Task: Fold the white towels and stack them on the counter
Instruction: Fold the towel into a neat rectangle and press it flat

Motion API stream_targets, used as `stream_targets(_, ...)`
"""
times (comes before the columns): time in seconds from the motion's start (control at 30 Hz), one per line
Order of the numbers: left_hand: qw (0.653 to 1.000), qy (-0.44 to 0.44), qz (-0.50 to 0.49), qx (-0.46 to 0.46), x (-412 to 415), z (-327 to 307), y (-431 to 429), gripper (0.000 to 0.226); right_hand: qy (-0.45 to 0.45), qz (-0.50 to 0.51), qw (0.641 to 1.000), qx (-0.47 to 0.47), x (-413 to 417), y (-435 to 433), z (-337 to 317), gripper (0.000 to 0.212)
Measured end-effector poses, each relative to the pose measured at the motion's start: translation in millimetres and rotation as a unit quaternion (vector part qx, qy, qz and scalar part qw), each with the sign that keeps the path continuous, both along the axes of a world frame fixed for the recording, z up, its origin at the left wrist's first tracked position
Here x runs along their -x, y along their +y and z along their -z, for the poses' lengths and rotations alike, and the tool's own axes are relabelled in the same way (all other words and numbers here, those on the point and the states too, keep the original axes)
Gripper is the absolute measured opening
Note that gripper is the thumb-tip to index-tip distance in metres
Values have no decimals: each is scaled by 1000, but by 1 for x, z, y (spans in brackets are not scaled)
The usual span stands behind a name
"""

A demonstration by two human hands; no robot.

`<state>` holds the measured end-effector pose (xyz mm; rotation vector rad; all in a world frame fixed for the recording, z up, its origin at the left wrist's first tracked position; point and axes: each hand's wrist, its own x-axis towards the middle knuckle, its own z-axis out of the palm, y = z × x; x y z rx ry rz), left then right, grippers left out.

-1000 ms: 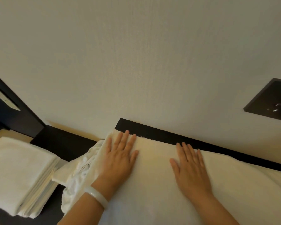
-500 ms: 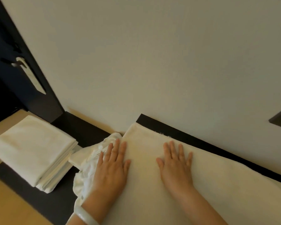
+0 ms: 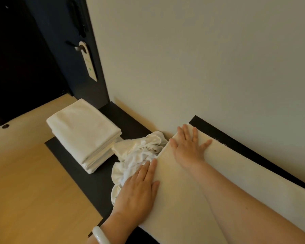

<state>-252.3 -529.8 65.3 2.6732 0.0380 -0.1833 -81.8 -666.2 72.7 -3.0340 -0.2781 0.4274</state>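
A long white towel (image 3: 245, 182) lies flat along the black counter (image 3: 88, 184), next to the wall. My right hand (image 3: 188, 147) presses flat on the towel's far left corner, fingers spread. My left hand (image 3: 139, 189) lies flat with straight fingers at the towel's near left edge, partly over a crumpled white towel (image 3: 139, 152). A stack of folded white towels (image 3: 84, 132) sits to the left on the counter.
The cream wall (image 3: 201, 59) rises directly behind the counter. A dark door (image 3: 25, 59) with a hanging tag (image 3: 89, 60) stands at the left. Wooden floor (image 3: 25, 191) shows below the counter's left edge.
The view has swung left, showing the door and the whole stack. Both hands have slid left to the towel's end; the left hand now lies at its near edge.
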Motion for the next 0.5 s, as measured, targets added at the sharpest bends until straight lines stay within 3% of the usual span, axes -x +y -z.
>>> stream_targets(0.23,999,1,-30,15,25,-6,5,58,-38,44,998,21,-11,8,7,66)
stream_targets(0.37,997,53,-52,-3,35,-3,10,57,-30,62,997,22,-20,13,6,68)
stream_targets(0.4,995,63,-66,-34,36,-2,9,57,-19,62,998,9,-22,11,4,69)
stream_targets(0.5,993,-19,-57,-103,30,-9,-2,57,-12,67,993,-95,-13,2,-9,67)
